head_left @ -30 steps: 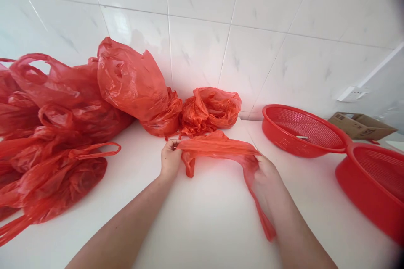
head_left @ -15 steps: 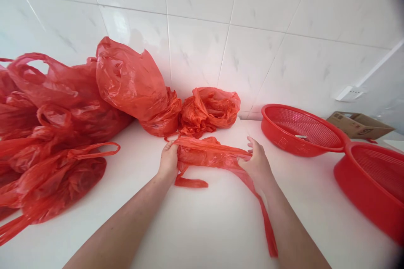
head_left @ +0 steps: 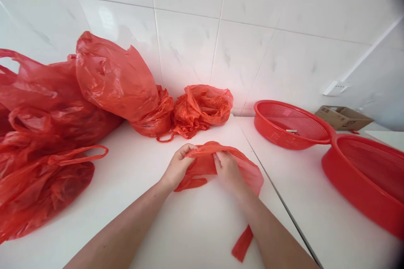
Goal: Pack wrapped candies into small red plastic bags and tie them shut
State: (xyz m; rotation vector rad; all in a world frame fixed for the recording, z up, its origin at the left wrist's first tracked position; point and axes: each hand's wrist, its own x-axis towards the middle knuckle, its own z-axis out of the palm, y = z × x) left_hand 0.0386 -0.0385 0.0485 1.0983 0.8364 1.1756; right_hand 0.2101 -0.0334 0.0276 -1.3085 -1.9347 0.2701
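Fingers of my left hand [head_left: 178, 166] and right hand [head_left: 227, 168] pinch the red plastic bag [head_left: 249, 172], bunching it flat against the countertop [head_left: 195, 227].

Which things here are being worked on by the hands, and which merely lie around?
In hand: left hand, right hand, red plastic bag.
Lying about: heap of red bags, crumpled bag, two red baskets, cardboard box.

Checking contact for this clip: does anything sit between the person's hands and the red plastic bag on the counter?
Nothing visible does. The left hand and right hand both already have a grip on the red plastic bag, bunching it between them. The other bags and the baskets lie clear of it.
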